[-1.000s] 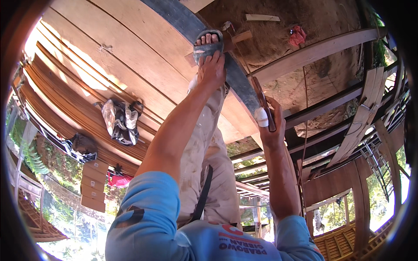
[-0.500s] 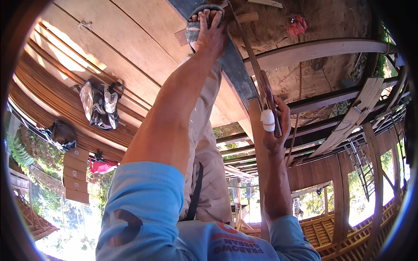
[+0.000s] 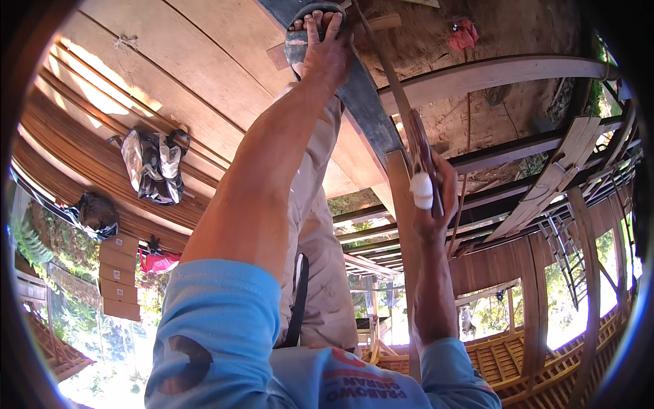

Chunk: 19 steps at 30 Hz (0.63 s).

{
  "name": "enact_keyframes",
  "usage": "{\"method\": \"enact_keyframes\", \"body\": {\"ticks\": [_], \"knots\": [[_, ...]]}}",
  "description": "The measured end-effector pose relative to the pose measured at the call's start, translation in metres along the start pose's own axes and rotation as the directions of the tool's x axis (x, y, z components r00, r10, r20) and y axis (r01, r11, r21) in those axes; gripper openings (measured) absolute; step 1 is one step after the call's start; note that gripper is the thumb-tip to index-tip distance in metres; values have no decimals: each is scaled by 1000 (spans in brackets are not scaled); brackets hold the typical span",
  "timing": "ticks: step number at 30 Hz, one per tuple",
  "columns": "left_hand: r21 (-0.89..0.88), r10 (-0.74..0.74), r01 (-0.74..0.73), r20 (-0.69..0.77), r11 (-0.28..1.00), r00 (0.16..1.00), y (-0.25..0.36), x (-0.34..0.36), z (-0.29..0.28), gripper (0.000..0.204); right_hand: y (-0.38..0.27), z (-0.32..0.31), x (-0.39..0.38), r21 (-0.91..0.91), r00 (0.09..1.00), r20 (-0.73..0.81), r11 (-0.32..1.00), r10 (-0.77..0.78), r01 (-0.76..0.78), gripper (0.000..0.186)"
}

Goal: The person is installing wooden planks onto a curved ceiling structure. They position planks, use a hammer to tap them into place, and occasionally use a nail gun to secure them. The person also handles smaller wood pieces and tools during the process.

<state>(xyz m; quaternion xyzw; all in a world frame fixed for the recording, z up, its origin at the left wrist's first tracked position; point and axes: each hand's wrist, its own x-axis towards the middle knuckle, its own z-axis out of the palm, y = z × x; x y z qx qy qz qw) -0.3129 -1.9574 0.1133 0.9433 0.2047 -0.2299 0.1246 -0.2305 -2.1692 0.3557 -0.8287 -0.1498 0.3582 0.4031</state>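
A long, narrow saw runs away from my right hand, its blade seen almost edge-on beside a dark painted beam. My right fingers are wrapped round its brown handle; a white rounded piece shows at the handle's near end. At the beam's far part my left hand presses down with fingers stretched out, next to my sandalled foot. Some of its fingertips are hard to separate from the toes. The blade's far end is partly hidden at the top edge.
Wide wooden boards lie on the left, with a dark patterned bag on them. A pale plank stretches along near my right forearm. To the right are a curved beam, open dark joists and a red crumpled thing.
My right hand and the saw handle have shifted slightly toward me and to the right. My left hand stays on the beam beside the foot.
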Motion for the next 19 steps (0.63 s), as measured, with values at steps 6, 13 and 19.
{"method": "enact_keyframes", "body": {"ticks": [6,13,19], "knots": [[-149,-4,-5,-60,989,998,-4,-1,5,59,25,29,31,-13,998,61,999,-34,35,48],[-99,-18,16,-27,995,999,-3,1,-4,58,33,45,56,-16,992,118,999,48,-47,44],[-46,-33,35,49,998,998,-3,1,0,53,39,35,38,-16,997,73,999,40,-39,51]]}}
